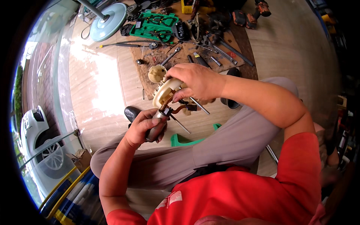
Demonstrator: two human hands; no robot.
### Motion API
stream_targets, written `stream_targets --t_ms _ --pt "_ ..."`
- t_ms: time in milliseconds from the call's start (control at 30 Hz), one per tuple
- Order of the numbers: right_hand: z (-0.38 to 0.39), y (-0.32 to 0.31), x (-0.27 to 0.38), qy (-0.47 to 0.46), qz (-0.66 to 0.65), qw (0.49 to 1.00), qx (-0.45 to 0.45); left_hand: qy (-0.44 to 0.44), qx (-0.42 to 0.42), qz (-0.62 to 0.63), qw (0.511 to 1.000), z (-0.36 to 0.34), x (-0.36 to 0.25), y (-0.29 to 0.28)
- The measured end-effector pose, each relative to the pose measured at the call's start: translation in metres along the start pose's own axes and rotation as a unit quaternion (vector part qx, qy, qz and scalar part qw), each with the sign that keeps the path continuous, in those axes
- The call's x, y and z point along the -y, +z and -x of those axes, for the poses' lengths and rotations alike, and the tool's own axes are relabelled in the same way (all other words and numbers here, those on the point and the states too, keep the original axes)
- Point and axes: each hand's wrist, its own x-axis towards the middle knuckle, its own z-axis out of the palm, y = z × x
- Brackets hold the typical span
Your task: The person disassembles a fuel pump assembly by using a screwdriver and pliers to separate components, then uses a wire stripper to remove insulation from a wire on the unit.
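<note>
My left hand (139, 129) is closed round a grey metal fuel pump (154, 132), a small cylinder. Above it, my right hand (198, 80) grips the cream plastic flange (162, 92) of the same assembly, which is tilted. A brownish corrugated hose (167, 102) runs between flange and pump. Two thin metal rods slant down from the flange, the upper rod (200, 106) passing close to a dark connector (191, 107) on reddish-brown wires. Just beyond the flange lies a cream round cup (157, 74). My fingers hide part of the flange.
Ahead, a stained wooden board (150, 56) bears wrenches, sockets and a green tool case (155, 25). A cordless drill (252, 17) lies far right, a pale-blue round base (108, 22) far left. Below my hands is a green stool (183, 140). Glass stands left, a white car (33, 127) beyond it.
</note>
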Motion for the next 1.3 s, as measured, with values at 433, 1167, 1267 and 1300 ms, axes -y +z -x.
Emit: stream_targets --t_ms 433,1167,1267,1300 --pt "0.011 0.015 0.006 -0.058 0.07 0.995 0.033 -0.062 -0.082 -0.263 0.959 -0.013 -0.011 0.008" --pt "0.036 0.046 0.049 0.179 -0.045 0.945 0.272 0.039 -0.16 -0.668 0.726 0.008 0.04 0.056" --pt "0.034 0.039 0.052 0.144 -0.054 0.935 0.32 0.007 -0.134 -0.652 0.746 0.014 0.033 0.056" --pt "0.033 0.037 0.053 0.141 -0.045 0.933 0.328 -0.003 -0.126 -0.645 0.754 0.014 0.032 0.056"
